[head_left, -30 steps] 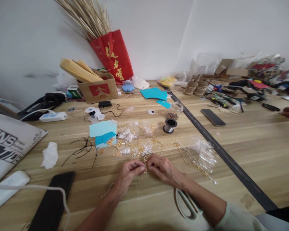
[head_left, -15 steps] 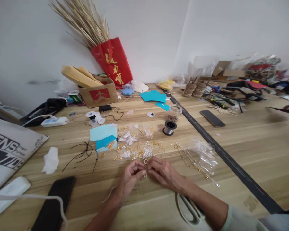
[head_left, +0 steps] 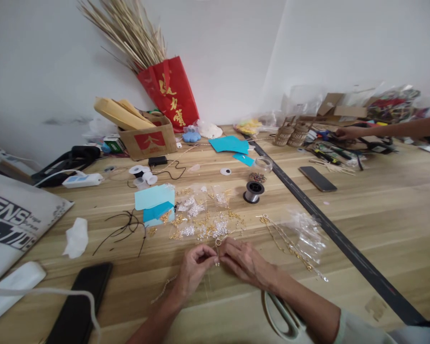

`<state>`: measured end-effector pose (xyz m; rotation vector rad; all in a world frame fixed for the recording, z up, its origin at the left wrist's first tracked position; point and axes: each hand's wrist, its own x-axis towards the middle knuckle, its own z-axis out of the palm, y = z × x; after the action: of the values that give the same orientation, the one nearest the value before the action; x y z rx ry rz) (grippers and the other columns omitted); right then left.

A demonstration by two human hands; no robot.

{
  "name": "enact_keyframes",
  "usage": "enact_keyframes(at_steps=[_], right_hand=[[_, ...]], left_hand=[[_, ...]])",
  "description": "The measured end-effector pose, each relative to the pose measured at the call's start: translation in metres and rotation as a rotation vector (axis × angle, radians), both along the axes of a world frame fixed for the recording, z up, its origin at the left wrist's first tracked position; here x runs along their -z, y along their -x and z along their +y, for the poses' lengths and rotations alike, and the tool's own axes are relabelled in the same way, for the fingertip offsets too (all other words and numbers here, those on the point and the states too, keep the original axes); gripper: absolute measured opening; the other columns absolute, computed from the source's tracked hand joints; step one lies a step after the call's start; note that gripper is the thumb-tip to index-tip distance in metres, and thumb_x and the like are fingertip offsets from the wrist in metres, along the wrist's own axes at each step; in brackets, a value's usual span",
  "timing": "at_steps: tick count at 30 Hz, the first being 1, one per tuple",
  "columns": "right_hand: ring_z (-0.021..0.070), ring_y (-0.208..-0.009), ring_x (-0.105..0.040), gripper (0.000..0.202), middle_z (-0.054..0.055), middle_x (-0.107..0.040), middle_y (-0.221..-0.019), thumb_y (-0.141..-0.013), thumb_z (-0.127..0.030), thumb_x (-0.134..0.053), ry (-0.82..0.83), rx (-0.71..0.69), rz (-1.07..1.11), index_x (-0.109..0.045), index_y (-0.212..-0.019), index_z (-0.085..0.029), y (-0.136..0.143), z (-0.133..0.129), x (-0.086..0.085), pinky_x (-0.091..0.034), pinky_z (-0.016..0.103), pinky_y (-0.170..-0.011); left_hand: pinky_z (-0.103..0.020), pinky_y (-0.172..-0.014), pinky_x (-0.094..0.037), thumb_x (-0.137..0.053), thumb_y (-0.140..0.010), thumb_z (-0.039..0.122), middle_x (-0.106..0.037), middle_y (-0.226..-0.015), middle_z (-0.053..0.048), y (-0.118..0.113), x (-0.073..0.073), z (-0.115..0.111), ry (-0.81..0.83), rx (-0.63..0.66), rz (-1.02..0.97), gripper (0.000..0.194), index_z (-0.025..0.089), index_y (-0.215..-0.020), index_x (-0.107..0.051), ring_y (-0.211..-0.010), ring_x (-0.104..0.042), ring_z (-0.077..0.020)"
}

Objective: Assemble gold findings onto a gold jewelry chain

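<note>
My left hand (head_left: 196,265) pinches a small beaded chain piece (head_left: 217,258) between thumb and finger at the lower middle. Close against it from the right, my right hand (head_left: 245,258) has its fingers closed on the same piece, near a small ring at its top. A thin chain (head_left: 163,289) trails on the table beside my left wrist. Silver beads (head_left: 220,228) and gold beads (head_left: 179,220) lie loose just beyond my fingers. Pale-handled scissors (head_left: 281,315) lie partly under my right forearm.
A wire spool (head_left: 253,192), chains (head_left: 286,243) and plastic bags (head_left: 306,234) lie to the right. Blue cards (head_left: 154,197) and black cord (head_left: 127,227) are on the left. Another person's hand (head_left: 347,133) reaches over tools at the back right.
The other person's arm has come further in from the right, its hand now over the tools. My two hands have hardly moved. The view has shifted slightly.
</note>
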<state>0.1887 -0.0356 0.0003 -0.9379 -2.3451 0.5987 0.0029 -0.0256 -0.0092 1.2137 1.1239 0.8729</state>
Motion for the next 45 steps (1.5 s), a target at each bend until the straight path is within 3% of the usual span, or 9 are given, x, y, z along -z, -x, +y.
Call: enact_keyframes(at_steps=[8, 15, 19, 24, 30, 38, 45], right_hand=[[0.0145, -0.072, -0.053, 0.011, 0.005, -0.057, -0.083, -0.096, -0.019, -0.040, 0.015, -0.011, 0.013, -0.050, -0.092, -0.018, 0.0009, -0.0001, -0.0004, -0.044, 0.024, -0.066], [0.0138, -0.068, -0.053, 0.012, 0.005, -0.058, -0.083, -0.096, -0.019, -0.039, 0.026, -0.001, 0.045, -0.051, -0.093, -0.018, 0.0005, -0.0007, -0.0032, -0.043, 0.024, -0.064], [0.0132, -0.066, -0.052, 0.011, 0.003, -0.057, -0.079, -0.095, -0.019, -0.040, 0.054, 0.012, 0.091, -0.050, -0.090, -0.018, 0.0008, 0.0001, -0.0028, -0.042, 0.023, -0.062], [0.0126, -0.066, -0.051, 0.011, 0.001, -0.055, -0.075, -0.095, -0.020, -0.043, 0.140, 0.025, 0.105, -0.050, -0.086, -0.019, 0.0010, 0.0010, -0.0001, -0.040, 0.022, -0.062], [0.0128, -0.068, -0.052, 0.011, 0.002, -0.057, -0.077, -0.094, -0.021, -0.045, 0.169, 0.030, 0.144, -0.051, -0.086, -0.018, 0.0012, 0.0003, 0.0007, -0.041, 0.023, -0.063], [0.0131, -0.068, -0.053, 0.013, 0.003, -0.059, -0.079, -0.095, -0.025, -0.046, 0.126, -0.004, 0.128, -0.053, -0.088, -0.018, 0.0024, -0.0014, 0.0000, -0.042, 0.023, -0.063], [0.0122, -0.066, -0.053, 0.011, 0.001, -0.058, -0.076, -0.094, -0.024, -0.047, 0.150, 0.007, 0.114, -0.053, -0.087, -0.018, 0.0030, -0.0029, 0.0032, -0.041, 0.022, -0.062]], left_hand=[[-0.023, -0.060, -0.040, -0.067, -0.066, 0.025, -0.064, -0.062, -0.002, 0.0025, 0.0055, 0.0016, -0.033, 0.082, 0.054, 0.011, 0.014, -0.064, -0.067, -0.061, -0.053, -0.0141], [-0.024, -0.063, -0.041, -0.066, -0.070, 0.030, -0.065, -0.067, -0.003, 0.0062, 0.0003, 0.0027, -0.007, 0.153, 0.002, 0.016, 0.014, -0.069, -0.068, -0.066, -0.055, -0.0153], [-0.024, -0.064, -0.043, -0.071, -0.067, 0.029, -0.064, -0.068, -0.002, 0.0059, -0.0008, 0.0019, 0.030, 0.139, -0.100, 0.018, 0.014, -0.076, -0.066, -0.066, -0.056, -0.0141], [-0.023, -0.060, -0.041, -0.074, -0.063, 0.031, -0.062, -0.062, -0.001, 0.0054, -0.0022, 0.0022, 0.073, 0.148, -0.072, 0.020, 0.014, -0.065, -0.064, -0.061, -0.053, -0.0126], [-0.024, -0.061, -0.042, -0.075, -0.060, 0.028, -0.065, -0.064, -0.002, 0.0062, -0.0008, 0.0031, 0.100, 0.155, -0.082, 0.018, 0.014, -0.067, -0.067, -0.061, -0.055, -0.0129], [-0.022, -0.056, -0.040, -0.077, -0.057, 0.026, -0.062, -0.059, 0.000, 0.0022, 0.0035, -0.0001, 0.054, 0.140, -0.062, 0.019, 0.014, -0.060, -0.063, -0.056, -0.052, -0.0110], [-0.022, -0.056, -0.037, -0.070, -0.064, 0.023, -0.059, -0.060, 0.000, -0.0013, 0.0062, -0.0030, -0.032, 0.134, -0.001, 0.013, 0.014, -0.061, -0.061, -0.057, -0.050, -0.0112]])
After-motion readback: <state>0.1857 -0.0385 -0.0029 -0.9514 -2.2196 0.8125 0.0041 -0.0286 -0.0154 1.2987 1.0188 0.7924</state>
